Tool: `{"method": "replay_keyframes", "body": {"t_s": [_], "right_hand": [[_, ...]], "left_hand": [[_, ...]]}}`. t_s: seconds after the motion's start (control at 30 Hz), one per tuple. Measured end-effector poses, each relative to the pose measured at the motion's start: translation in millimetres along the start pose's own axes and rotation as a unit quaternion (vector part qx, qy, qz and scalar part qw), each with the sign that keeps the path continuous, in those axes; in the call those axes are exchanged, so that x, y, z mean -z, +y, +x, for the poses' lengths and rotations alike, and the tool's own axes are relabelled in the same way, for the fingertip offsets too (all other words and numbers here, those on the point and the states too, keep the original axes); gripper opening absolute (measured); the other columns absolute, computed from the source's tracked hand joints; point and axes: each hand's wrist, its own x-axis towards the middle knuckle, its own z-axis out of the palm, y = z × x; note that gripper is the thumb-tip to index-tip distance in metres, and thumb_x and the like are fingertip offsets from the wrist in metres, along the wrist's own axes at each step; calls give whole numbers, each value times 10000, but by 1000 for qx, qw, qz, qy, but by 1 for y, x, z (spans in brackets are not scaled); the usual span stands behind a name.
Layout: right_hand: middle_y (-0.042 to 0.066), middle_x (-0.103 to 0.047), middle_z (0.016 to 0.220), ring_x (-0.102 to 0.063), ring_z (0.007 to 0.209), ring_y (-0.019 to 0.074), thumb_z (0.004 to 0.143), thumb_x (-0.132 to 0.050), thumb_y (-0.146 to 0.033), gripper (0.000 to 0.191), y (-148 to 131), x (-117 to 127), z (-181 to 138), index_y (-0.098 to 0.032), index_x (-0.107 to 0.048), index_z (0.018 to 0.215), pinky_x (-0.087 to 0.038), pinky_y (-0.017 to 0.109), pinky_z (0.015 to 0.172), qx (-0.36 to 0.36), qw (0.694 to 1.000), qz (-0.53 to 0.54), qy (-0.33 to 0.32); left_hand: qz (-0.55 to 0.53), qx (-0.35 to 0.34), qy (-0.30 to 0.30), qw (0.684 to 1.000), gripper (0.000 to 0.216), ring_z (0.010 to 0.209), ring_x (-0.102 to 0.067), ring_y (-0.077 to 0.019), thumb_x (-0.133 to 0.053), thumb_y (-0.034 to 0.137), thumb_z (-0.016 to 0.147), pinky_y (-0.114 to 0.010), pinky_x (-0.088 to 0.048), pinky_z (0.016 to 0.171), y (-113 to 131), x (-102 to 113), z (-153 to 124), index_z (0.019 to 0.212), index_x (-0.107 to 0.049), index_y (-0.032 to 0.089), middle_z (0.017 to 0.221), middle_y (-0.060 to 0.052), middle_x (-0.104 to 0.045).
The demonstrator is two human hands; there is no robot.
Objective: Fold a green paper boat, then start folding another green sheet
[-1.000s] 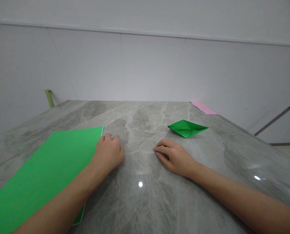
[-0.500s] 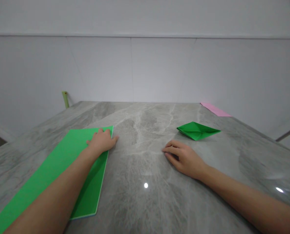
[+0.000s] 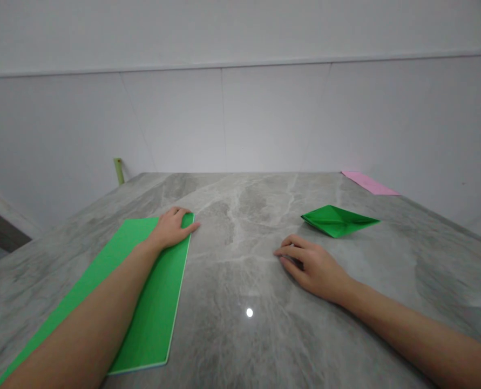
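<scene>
My left hand [image 3: 173,228] lies on the far right corner of a stack of green paper [image 3: 153,319]. Its thumb sticks out past the stack's right edge, and the fingers are bent over near the far edge. My left forearm hides part of the stack. On the marble-patterned table [image 3: 219,292] rests my right hand [image 3: 313,269], fingers loosely bent and apart, with nothing visible in them. Just beyond it sits a folded green paper shape [image 3: 337,220], pointed at both ends, not touching the hand.
A flat pink sheet of paper [image 3: 370,183] lies at the table's far right edge. Against the white wall [image 3: 264,119], beyond the far left corner, stands a narrow light-green strip [image 3: 119,172].
My left hand has shifted on the paper stack, its fingers now closer together and more bent at the corner. The whole view has tilted slightly. My right hand and the folded paper look unmoved.
</scene>
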Motion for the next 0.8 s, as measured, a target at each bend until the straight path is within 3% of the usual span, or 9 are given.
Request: {"method": "replay_keyframes", "body": {"t_s": [0.27,0.37,0.53,0.6,0.67,0.8], "right_hand": [[82,-631,1028,-632,824,183,893,-506,-169,244,0,-1,0,-200,-701,1036,-523,340,768,-3,1000,-3,-2],[83,-634,1019,-631,810,182,891,-511,-174,240,0,0,0,-204,-703,1032,-522,333,750,-3,1000,-3,2],[89,-657,1007,-641,837,195,903,-507,-199,237,-2,1,2,-193,-705,1034,-521,341,763,-7,1000,15,8],[83,-683,972,-646,828,193,912,-512,-224,238,-4,2,2,-193,-700,1055,-520,330,750,-17,999,39,17],[71,-707,906,-641,755,177,914,-529,-268,245,-7,3,3,-191,-693,1079,-514,307,696,-36,996,71,29],[65,-741,905,-579,602,136,884,-589,-391,372,-12,4,2,-187,-649,1190,-463,256,545,-81,979,188,23]], "left_hand": [[-44,-23,50,998,395,1129,-590,-244,-435,390,879,-328,-402,1035,-4,3,-1,1071,-658,127,1155,-135,-661],[-50,-20,64,997,313,1072,-616,-238,-425,296,867,-335,-433,998,-6,4,-1,998,-671,153,1097,-117,-685],[-54,-15,89,994,311,1072,-615,-261,-391,276,910,-396,-425,999,4,18,0,989,-674,175,1091,-118,-699],[-48,-14,96,994,312,1084,-606,-310,-395,276,920,-522,-340,1055,18,31,2,986,-683,175,1092,-134,-703],[-46,-31,90,994,274,1090,-604,-329,-435,280,924,-618,-166,1111,42,46,5,978,-695,210,1078,-108,-717],[-88,-128,59,986,218,1040,-634,-315,-506,271,923,-628,-65,1128,116,70,6,952,-719,238,1035,-69,-740]]}}
